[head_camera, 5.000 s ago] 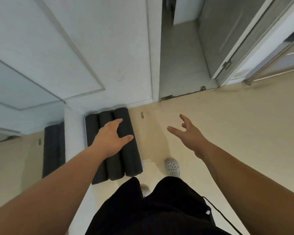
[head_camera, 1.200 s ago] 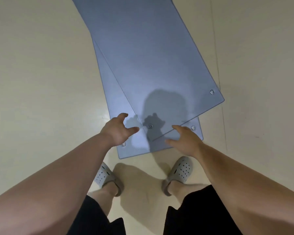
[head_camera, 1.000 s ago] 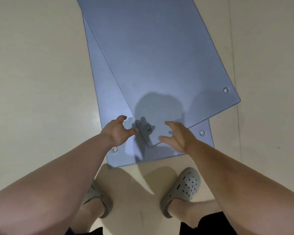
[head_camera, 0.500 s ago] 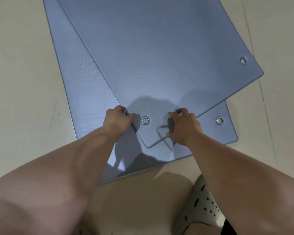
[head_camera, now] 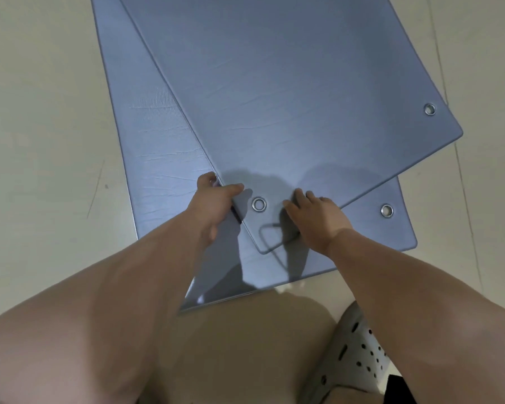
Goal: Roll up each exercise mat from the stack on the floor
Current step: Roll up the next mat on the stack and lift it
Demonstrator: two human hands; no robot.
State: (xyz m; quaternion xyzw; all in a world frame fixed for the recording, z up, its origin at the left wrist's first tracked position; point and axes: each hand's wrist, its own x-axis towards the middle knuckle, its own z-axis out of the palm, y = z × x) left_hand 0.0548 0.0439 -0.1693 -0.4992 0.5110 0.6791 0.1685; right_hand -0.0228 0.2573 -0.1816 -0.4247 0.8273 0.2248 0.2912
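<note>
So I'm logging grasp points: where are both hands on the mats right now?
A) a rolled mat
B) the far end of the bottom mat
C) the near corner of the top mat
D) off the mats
C: the left hand and right hand flank the grommet at the top mat's near corner, above the bottom mat.

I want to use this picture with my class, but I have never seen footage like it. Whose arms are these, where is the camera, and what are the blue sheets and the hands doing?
No machine here: a person wears one wide-angle camera on the head, looking down at their own bare arms. There is only this one view.

On the pale floor lie two flat blue exercise mats. The top mat lies askew on the bottom mat. Both have metal eyelets near the corners, such as this eyelet.

The left hand grips the top mat's side edge near its near corner, thumb on top. The right hand is closed on the end edge by that corner. Nothing is rolled yet. The perforated grey clog is the person's shoe.
</note>
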